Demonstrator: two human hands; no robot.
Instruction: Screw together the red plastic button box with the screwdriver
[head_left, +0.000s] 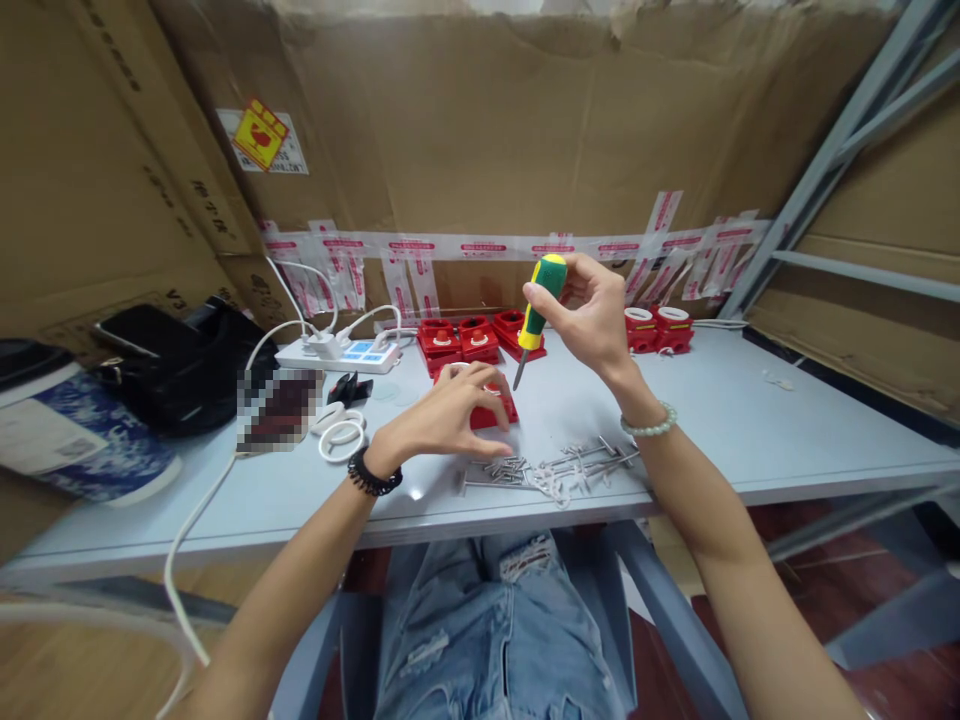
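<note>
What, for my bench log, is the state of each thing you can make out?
Screwdriver: held in the right hand, tilted, tip down
Near red part: partly hidden under the left hand
Power strip: plugs inserted
White rings: loose, overlapping
Screws: loose, scattered
Far-right red blocks: white rings on top
Blue-and-white container: black lid on

Your left forearm (pixel 300 580) extends from the lower left to your left hand (pixel 446 412), near centre, fingers curved, thumb apart. Your right forearm (pixel 712 510) slants from the lower right; your right hand (pixel 592 315) sits higher, gripping in a pinch.
</note>
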